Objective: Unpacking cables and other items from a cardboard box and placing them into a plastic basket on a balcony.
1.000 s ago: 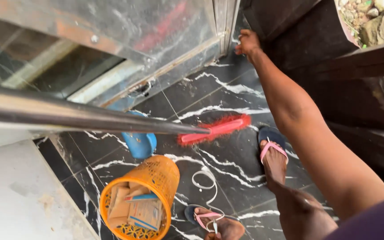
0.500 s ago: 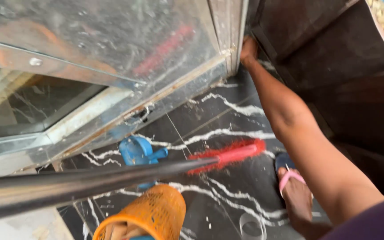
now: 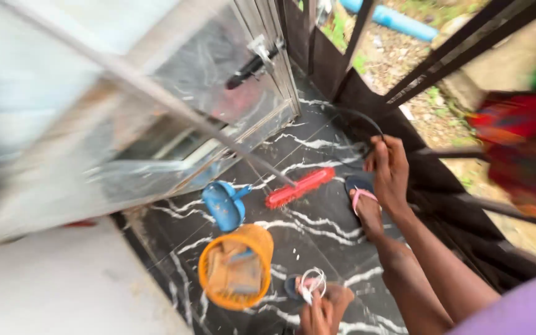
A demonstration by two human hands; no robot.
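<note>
My right hand (image 3: 389, 169) is raised above the dark marbled floor (image 3: 317, 232), its fingers closed on a thin black cable (image 3: 367, 121) that curves up toward the dark metal gate (image 3: 348, 80). Just below this hand my foot rests in a pink-strapped sandal (image 3: 363, 197). A long metal handle (image 3: 175, 108) runs from the upper left down to a red brush head (image 3: 299, 188) on the floor. My left hand is out of sight. A coiled white cable (image 3: 312, 280) lies by my other foot (image 3: 321, 310) at the bottom edge.
An orange mesh basket (image 3: 209, 291) with cardboard packs stands on the floor, and a blue dustpan (image 3: 223, 205) lies beside it. A metal-framed glass door (image 3: 218, 80) with a latch fills the left. Red cloth (image 3: 522, 142) hangs at the right, and a blue pipe (image 3: 398, 22) lies outside.
My right hand has pulled back from the corner by the door frame and now grips the black cable. The view has swung up and out, showing the gate and the ground outside.
</note>
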